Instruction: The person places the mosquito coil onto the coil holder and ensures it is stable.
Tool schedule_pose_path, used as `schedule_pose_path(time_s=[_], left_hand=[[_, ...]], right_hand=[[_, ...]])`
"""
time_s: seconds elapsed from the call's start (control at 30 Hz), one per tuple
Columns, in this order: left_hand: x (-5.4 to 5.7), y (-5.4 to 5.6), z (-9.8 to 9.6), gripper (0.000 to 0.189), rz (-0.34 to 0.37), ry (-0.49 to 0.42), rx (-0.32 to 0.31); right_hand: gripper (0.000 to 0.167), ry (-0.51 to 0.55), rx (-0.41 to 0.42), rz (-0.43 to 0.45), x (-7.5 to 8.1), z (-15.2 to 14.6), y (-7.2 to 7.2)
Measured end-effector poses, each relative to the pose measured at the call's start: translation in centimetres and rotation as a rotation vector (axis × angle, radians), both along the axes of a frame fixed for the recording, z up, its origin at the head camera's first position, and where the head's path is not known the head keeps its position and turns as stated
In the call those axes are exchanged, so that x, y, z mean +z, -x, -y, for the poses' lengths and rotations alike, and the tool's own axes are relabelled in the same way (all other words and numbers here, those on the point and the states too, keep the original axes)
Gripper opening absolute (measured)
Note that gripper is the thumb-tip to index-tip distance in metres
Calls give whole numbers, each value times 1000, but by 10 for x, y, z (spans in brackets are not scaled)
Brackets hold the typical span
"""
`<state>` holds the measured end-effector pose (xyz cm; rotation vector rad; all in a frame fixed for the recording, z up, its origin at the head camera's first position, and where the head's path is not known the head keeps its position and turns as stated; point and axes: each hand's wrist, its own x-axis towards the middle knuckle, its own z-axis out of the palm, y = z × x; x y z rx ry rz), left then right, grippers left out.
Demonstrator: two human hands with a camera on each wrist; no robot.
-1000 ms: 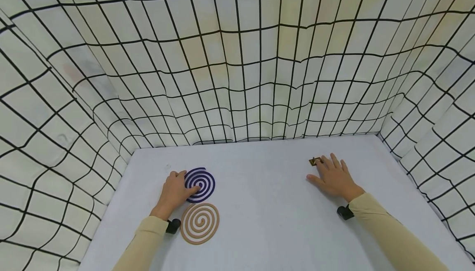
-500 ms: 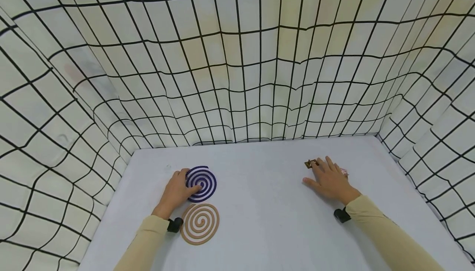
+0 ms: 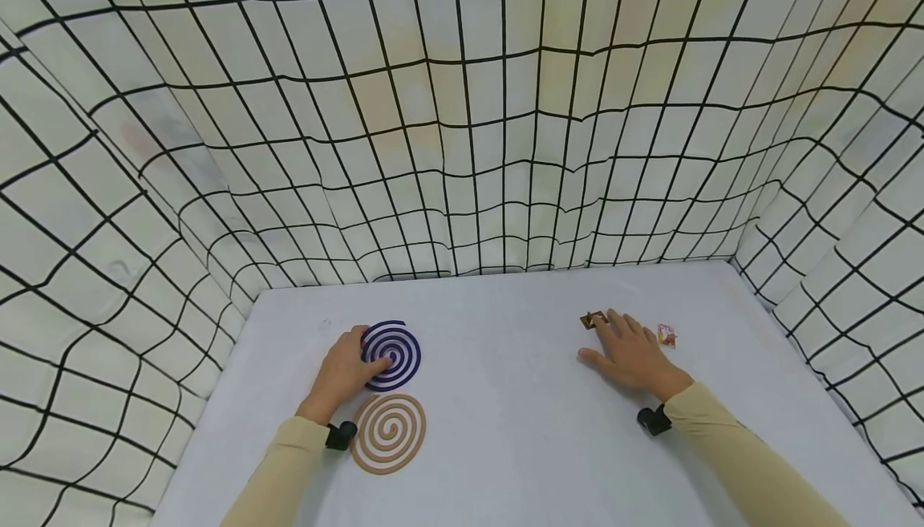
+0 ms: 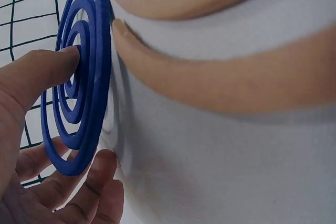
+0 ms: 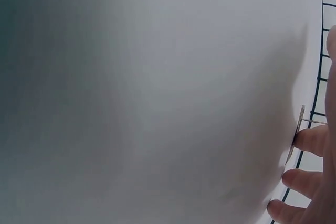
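A dark blue spiral mosquito coil (image 3: 403,342) lies towards the left of the white table. My left hand (image 3: 342,372) grips it from its left side, with the thumb (image 4: 55,66) across the middle rings and the other fingers curled at the edge and behind it. Just in front lies a tan mosquito coil (image 3: 390,435), flat on the tabletop. At the right, my right hand (image 3: 634,357) has its fingers spread, palm down. One fingertip rests on a small gold metal coil stand (image 3: 588,320), a thin plate with a raised point that shows edge-on in the right wrist view.
A small red and white printed piece (image 3: 667,335) lies to the right of my right hand. White walls with a black grid (image 3: 476,190) enclose the white table (image 3: 498,391) behind and on both sides.
My right hand has slid left and slightly nearer, taking the gold stand along. The red and white piece, hidden earlier, has come out from under it. My left hand stays almost still.
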<state>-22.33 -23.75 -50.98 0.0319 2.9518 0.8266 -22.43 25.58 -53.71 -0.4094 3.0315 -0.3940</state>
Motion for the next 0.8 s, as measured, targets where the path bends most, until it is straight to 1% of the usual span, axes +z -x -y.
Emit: schedule_pose_path(time_s=[0.1,0.3,0.4,0.57,0.8], left_hand=[[1,0,0,79,-3,-3,-6],[0,1,-2,75,-18,13,-7],[1,2,-2,74,-7,10,6],[2,2,-3,71,-3,0,18],[2,4,-5,66,-38,-14,21]], right_hand=[[84,-1,-10,8,-1,4,0],[82,1,-22,13,-1,9,-2],[82,12,-18,11,0,12,-3],[85,10,-20,5,-1,16,-3],[84,18,-22,-16,-1,20,-5]])
